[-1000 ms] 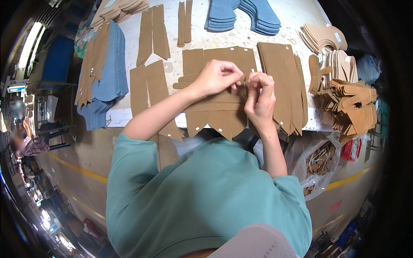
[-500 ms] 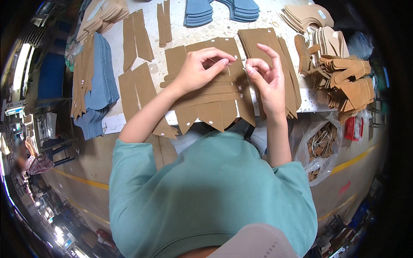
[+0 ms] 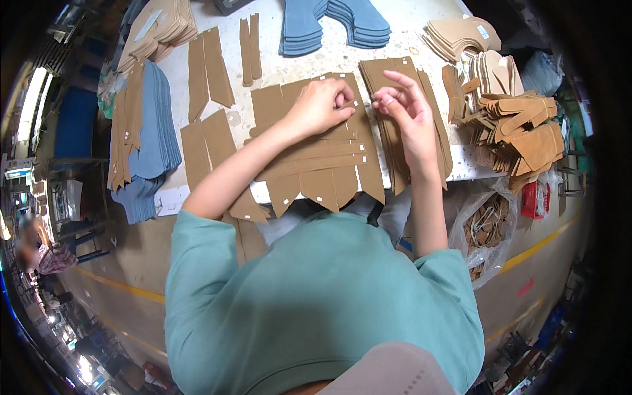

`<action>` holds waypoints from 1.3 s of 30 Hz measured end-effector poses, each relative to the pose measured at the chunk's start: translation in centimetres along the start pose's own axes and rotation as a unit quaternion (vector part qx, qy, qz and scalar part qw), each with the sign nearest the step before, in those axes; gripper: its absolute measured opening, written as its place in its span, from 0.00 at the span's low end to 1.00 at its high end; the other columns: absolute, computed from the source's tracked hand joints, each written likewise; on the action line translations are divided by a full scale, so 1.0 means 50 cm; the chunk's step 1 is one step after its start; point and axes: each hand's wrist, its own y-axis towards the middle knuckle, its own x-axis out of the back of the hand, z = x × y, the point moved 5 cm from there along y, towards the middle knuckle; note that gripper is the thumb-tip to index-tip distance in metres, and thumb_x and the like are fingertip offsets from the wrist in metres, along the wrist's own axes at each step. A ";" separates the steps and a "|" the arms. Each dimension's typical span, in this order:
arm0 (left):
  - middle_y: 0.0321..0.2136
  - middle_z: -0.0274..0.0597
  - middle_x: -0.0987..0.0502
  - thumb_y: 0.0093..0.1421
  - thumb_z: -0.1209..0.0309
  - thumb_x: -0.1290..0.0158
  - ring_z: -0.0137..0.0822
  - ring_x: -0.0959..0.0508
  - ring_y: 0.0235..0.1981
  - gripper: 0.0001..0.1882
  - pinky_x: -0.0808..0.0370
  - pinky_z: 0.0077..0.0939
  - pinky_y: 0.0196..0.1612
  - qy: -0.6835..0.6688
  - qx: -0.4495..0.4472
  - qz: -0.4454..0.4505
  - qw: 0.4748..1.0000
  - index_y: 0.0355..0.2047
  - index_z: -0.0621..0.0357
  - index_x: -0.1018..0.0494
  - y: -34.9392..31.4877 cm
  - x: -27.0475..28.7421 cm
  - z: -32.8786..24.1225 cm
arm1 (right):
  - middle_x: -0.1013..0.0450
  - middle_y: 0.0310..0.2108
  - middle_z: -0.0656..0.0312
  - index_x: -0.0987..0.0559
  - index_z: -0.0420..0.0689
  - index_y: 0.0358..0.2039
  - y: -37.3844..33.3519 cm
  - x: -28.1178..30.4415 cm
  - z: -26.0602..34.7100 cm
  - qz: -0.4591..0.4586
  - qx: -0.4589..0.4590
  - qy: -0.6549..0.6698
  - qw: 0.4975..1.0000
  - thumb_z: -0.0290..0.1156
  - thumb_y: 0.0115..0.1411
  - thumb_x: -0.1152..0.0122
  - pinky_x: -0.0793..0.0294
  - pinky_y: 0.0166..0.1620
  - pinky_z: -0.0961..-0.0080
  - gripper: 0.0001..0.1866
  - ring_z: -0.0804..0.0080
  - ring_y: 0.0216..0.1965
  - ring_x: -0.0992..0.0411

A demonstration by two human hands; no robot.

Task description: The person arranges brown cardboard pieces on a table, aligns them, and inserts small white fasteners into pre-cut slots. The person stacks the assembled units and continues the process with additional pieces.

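Flat brown leather pieces (image 3: pixel 309 172) lie edge to edge across the near part of the table, several bearing small white stickers (image 3: pixel 319 199). My left hand (image 3: pixel 321 106) rests low over their upper part, its fingers curled in toward the thumb beside one sticker. Whatever its fingertips hold, if anything, is hidden. Over a brown leather stack (image 3: pixel 388 69) on the right, my right hand (image 3: pixel 409 112) is raised with thumb and fingertip pinched together. What sits in that pinch is too small to name; the other fingers are loosely bent.
Blue cut pieces (image 3: pixel 303 29) are stacked at the far edge, more blue ones (image 3: pixel 155 125) at left. Beige stacks (image 3: pixel 461 36) and bundled tan pieces (image 3: pixel 526 128) occupy the right side. A clear bag of scraps (image 3: pixel 487 224) and a red basket (image 3: pixel 534 197) are below the right edge.
My left hand has curled its fingers in more and shifted slightly right over the pieces. My right hand's pinch stays close, its raised finger bending lower. The whole view has tilted slightly.
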 end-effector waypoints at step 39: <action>0.29 0.34 0.17 0.56 0.74 0.39 0.19 0.24 0.32 0.07 0.26 0.18 0.39 -0.179 0.042 -0.013 0.983 0.34 0.62 0.18 -0.037 0.017 -0.032 | 0.36 0.34 0.60 0.37 0.50 0.67 -0.033 -0.075 0.008 -0.046 0.279 -0.422 0.861 0.09 0.50 0.41 0.25 0.37 0.75 0.44 0.73 0.33 0.27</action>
